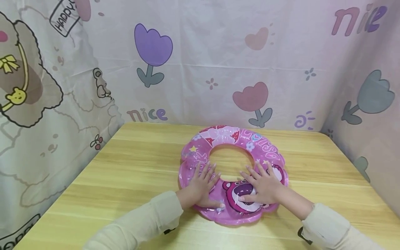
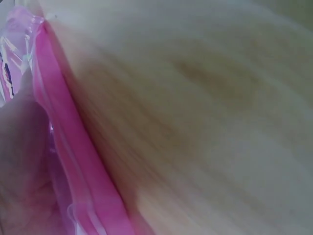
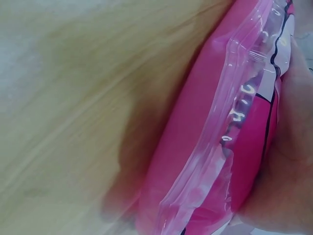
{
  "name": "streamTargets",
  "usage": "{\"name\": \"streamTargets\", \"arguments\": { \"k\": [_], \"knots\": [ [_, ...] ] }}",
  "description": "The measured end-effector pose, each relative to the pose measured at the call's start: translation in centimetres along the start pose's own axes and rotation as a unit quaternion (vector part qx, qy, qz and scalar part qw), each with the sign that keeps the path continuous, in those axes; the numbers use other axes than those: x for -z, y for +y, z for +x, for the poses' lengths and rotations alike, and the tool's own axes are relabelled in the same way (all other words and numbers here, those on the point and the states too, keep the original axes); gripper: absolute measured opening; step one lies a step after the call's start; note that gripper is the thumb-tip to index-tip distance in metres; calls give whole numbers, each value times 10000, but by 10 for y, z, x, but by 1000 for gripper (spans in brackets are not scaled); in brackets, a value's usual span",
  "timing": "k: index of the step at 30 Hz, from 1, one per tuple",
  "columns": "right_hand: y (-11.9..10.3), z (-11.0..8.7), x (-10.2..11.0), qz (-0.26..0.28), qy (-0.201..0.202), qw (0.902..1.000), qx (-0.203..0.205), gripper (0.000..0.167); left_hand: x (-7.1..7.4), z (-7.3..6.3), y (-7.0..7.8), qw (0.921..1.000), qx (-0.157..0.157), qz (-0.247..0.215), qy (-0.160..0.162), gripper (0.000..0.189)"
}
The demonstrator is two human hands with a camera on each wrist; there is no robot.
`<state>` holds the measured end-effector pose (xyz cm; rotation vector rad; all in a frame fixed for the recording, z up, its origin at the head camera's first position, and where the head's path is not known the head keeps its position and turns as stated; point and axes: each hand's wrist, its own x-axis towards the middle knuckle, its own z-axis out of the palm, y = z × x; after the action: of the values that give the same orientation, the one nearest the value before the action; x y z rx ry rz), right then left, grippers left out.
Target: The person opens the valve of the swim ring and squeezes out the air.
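An inflated pink swim ring (image 1: 235, 211) with a printed bear face, stars and flowers lies flat on the wooden table. On its near left side rests my left hand (image 1: 200, 187), fingers spread and straight, thumb pointing right near what looks like a clear valve (image 1: 220, 207). My right hand (image 1: 265, 185) lies spread over the bear print on the near right side. Both palms touch the top of the ring. From the left wrist, the ring's pink edge (image 2: 73, 142) shows beside the hand. The right wrist view has its welded seam and pink side (image 3: 195, 127) close up.
The wooden table (image 1: 125, 173) extends around the ring on all sides. Behind it hangs a pale cloth (image 1: 203, 41) printed with tulips and hearts. Another printed cloth (image 1: 72, 114) hangs along the left side.
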<state>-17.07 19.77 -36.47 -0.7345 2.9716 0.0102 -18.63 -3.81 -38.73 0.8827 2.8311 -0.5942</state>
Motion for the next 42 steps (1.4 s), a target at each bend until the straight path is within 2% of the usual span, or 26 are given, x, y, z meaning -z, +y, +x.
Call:
{"name": "streamTargets", "arguments": {
  "k": [18, 35, 42],
  "knots": [
    [-2, 2, 11, -87, -16, 9999, 74, 87, 0, 1, 2, 9997, -44, -251, -49, 101],
    [-2, 2, 13, 26, 58, 10000, 44, 88, 1, 5, 0, 9983, -79, -496, -305, 101],
    [1, 4, 11, 77, 78, 9999, -22, 88, 2, 9, -5, 9924, -171, -1076, -569, 102]
  ]
}}
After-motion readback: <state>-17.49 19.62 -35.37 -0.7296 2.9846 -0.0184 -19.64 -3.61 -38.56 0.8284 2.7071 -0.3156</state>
